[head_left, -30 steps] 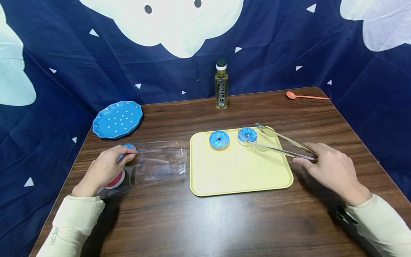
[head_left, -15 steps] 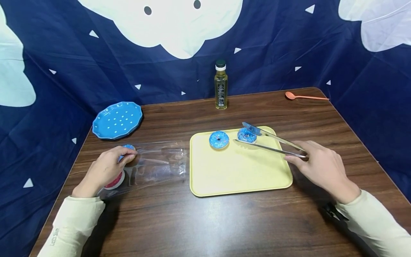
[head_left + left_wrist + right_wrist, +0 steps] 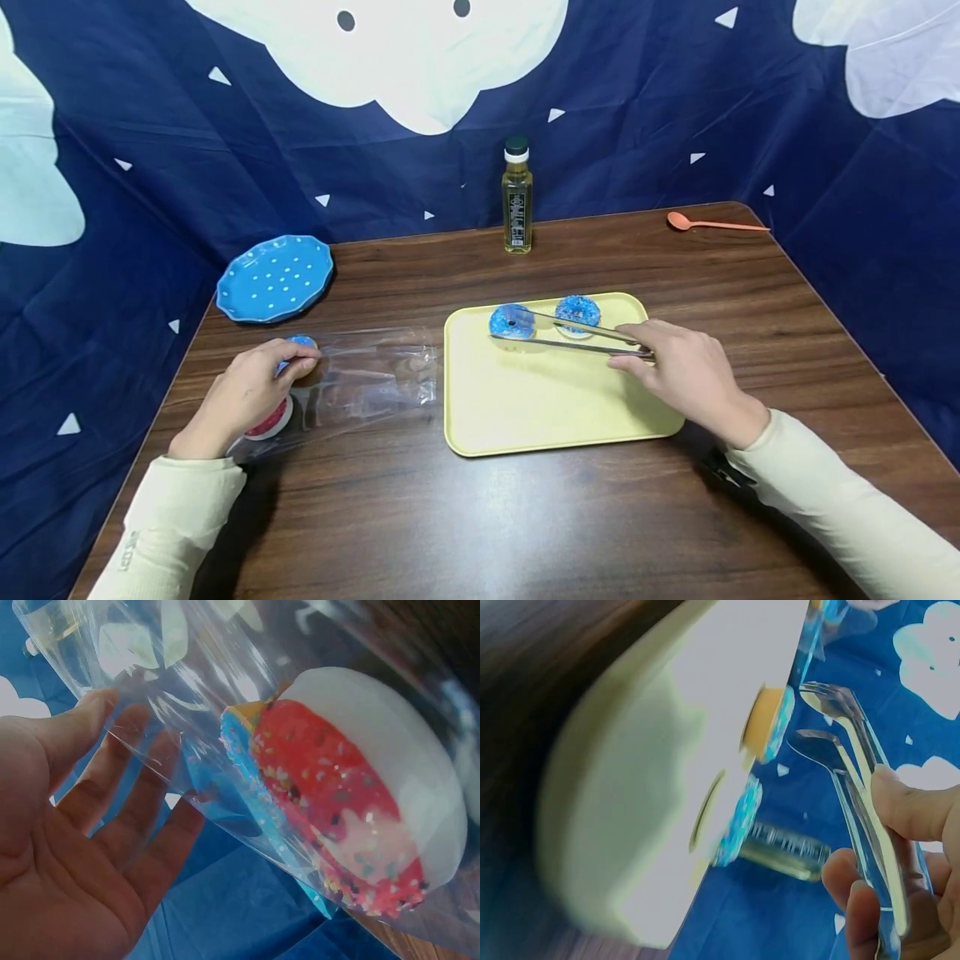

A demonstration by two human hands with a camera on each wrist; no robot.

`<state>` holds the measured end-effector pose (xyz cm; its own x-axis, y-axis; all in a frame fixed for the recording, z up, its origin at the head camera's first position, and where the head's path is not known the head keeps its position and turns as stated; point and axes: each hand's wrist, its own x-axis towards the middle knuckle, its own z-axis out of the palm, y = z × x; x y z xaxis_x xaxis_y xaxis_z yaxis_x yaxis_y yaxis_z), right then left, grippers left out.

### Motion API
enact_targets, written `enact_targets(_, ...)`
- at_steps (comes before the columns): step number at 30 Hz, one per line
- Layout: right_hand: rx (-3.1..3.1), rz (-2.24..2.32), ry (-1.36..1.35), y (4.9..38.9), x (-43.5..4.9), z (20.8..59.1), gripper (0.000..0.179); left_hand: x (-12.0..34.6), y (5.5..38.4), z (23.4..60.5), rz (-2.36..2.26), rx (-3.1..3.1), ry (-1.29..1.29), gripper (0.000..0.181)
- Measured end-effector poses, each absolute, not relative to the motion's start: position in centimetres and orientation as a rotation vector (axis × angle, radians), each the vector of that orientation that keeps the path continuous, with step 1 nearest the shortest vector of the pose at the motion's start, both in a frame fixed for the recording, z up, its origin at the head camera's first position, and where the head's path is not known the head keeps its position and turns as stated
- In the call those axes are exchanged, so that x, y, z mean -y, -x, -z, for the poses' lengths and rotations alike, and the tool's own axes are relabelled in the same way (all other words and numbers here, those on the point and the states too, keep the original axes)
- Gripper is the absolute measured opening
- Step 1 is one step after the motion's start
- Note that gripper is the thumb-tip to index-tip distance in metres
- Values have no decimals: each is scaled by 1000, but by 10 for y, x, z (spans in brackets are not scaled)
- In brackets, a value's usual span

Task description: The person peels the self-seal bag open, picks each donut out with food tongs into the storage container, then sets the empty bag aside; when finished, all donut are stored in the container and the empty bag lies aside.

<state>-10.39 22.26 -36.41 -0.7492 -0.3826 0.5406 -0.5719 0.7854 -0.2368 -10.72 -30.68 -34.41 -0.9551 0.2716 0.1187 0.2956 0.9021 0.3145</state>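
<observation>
My left hand pinches the edge of a clear plastic bag between thumb and index finger at the table's left. Inside the bag lie a red sprinkled donut and a blue one, partly hidden by the hand. With my right hand I hold metal tongs over the yellow tray. Their spread tips overlap the left blue donut in the head view; the right wrist view shows the tips above the donuts. The right blue donut sits near the tray's back edge.
A blue polka-dot plate stands at the back left. Behind the tray is an oil bottle with a green cap. An orange spoon lies at the far right. Dark blue fabric hangs around the table.
My right hand has moved the tongs leftward, from around the right blue donut to over the left one. Both donuts stay on the tray. My left hand has not moved.
</observation>
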Motion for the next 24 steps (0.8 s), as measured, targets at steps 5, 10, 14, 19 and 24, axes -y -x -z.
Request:
enact_targets(5,2491,-529,-815,112,-200,363,39,307,107,344,517,2995,425,16)
enact_targets(10,2512,-521,-869,117,-178,359,39,307,108,343,517,2994,411,15)
enact_targets(14,2539,-502,-904,121,-162,358,37,307,108,341,522,2991,418,16)
enact_targets(19,2544,-496,-978,126,-141,360,35,307,106,339,528,3004,397,17)
enact_targets(24,2529,-475,-1068,132,-117,363,35,308,105,339,531,3010,375,18)
